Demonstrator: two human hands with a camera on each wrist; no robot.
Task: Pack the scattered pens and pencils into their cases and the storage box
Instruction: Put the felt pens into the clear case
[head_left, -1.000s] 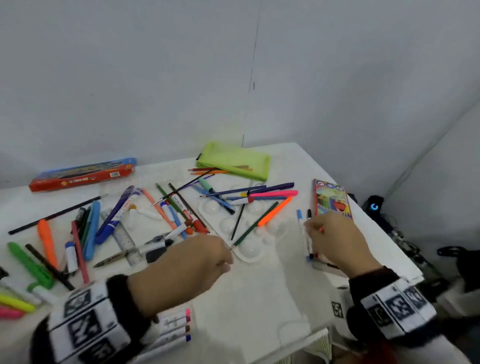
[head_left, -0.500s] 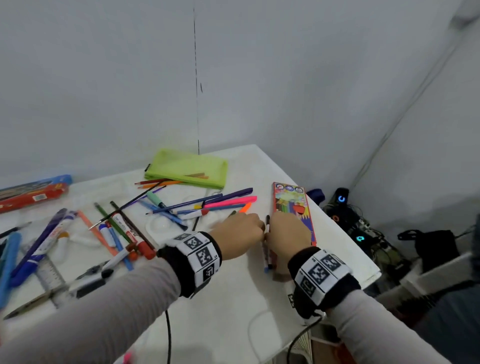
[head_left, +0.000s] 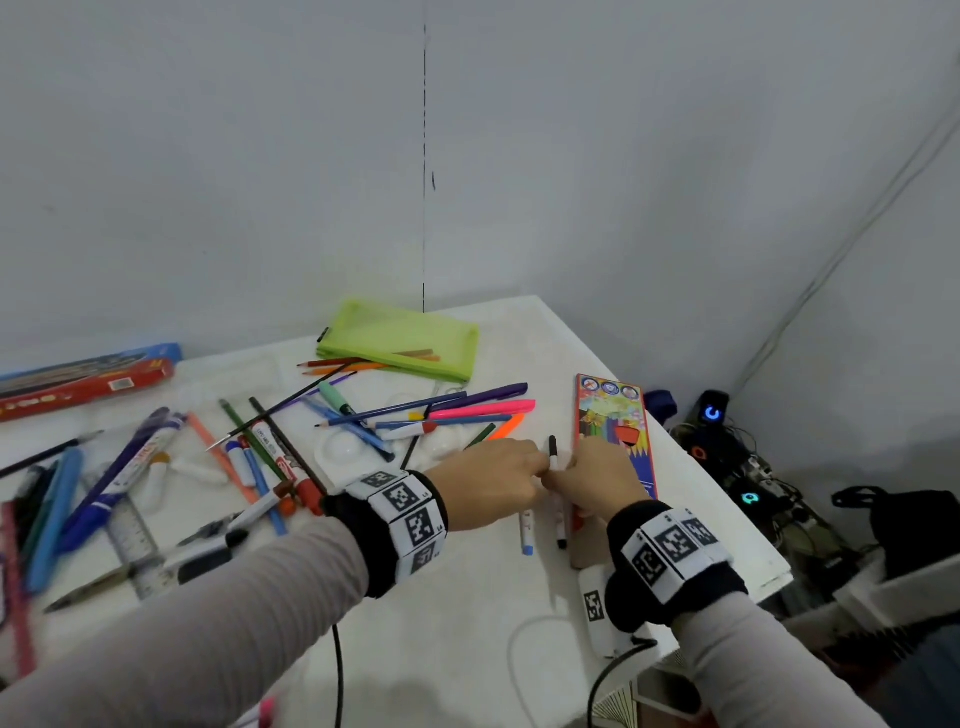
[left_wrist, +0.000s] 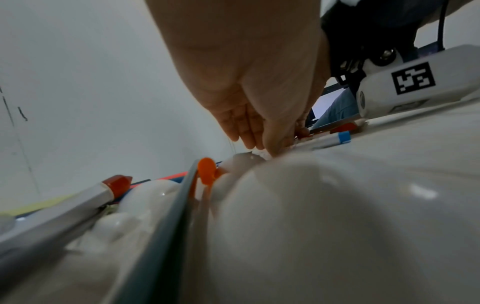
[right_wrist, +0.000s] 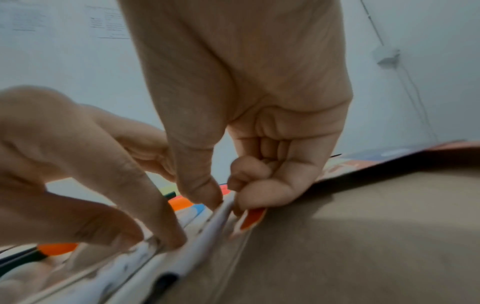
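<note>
Two white markers lie side by side on the white table (head_left: 467, 597), left of the coloured-pencil box (head_left: 613, 421). My right hand (head_left: 560, 475) pinches the black-capped marker (head_left: 552, 449) between thumb and curled fingers; the right wrist view shows this pinch of the right hand (right_wrist: 228, 202) on the black-capped marker's barrel (right_wrist: 215, 222). My left hand (head_left: 535, 465) meets it from the left, fingertips down on the blue-capped marker (head_left: 526, 538). That blue-capped marker (left_wrist: 337, 139) shows beyond the left hand (left_wrist: 270, 148). The grip itself is hidden in the head view.
A green pouch (head_left: 400, 340) lies at the back. A red and blue case (head_left: 88, 379) sits far left. Several pens, pencils and markers cover a white palette (head_left: 343, 449) and the table's left half. The table's right edge (head_left: 727, 519) is close, with cables and devices beyond.
My left hand has moved right, from over the palette to beside my right hand at the pencil box. Both hands now sit on the two markers. The view has swung right.
</note>
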